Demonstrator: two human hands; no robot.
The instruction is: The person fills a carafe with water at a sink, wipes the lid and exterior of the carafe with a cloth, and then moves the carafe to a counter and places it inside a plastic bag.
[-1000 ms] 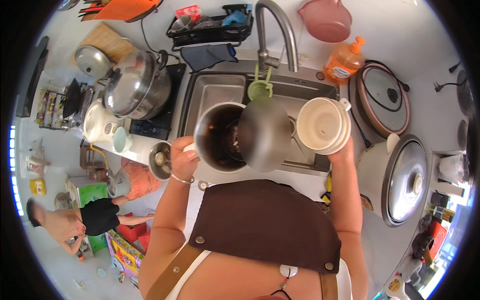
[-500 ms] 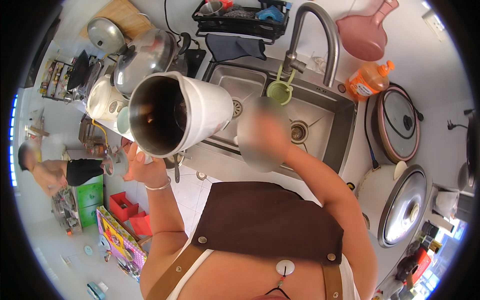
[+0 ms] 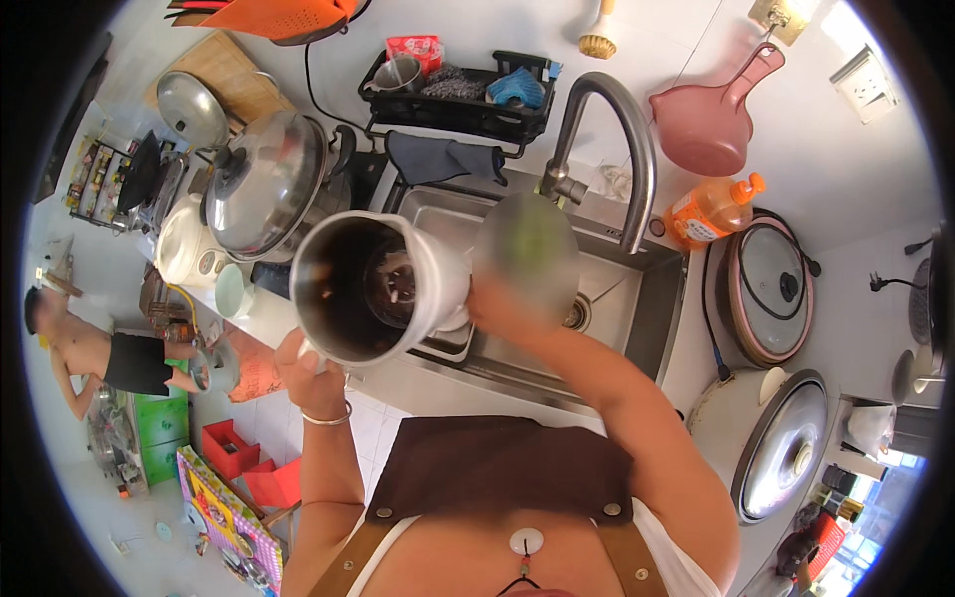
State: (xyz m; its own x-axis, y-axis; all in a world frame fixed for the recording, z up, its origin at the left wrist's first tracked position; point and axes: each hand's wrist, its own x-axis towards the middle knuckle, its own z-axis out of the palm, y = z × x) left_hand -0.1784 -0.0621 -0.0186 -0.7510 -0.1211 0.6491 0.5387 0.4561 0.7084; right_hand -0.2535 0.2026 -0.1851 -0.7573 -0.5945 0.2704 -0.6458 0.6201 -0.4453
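Note:
A tall jug [image 3: 441, 284], pale outside with a dark steel inside, is tilted with its mouth toward me at the sink's left. Some reddish-brown liquid or residue with light specks shows at its bottom. My left hand [image 3: 316, 378] is closed at the near side of the rim, apparently round the handle, which is mostly hidden. By the jug's base is my right hand [image 3: 512, 316]; a blurred patch covers its fingers, so their grip does not show. Beyond stand the curved faucet [image 3: 637, 169] and the steel sink [image 3: 652, 323]. A green shape shows faintly through the blur.
A black rack [image 3: 448, 114] with a draped dark cloth stands behind the sink. Left are a large lidded pot [image 3: 264, 189], a cream cooker [image 3: 184, 239] and a pale green cup [image 3: 235, 291]. Right are an orange soap bottle [image 3: 711, 211] and lidded pans. Another person [image 3: 80, 338] stands far left.
The view has shifted, so the counter sits lower. The jug is turned so more of its bottom shows, and my right hand has come closer to its base. My left hand keeps its hold.

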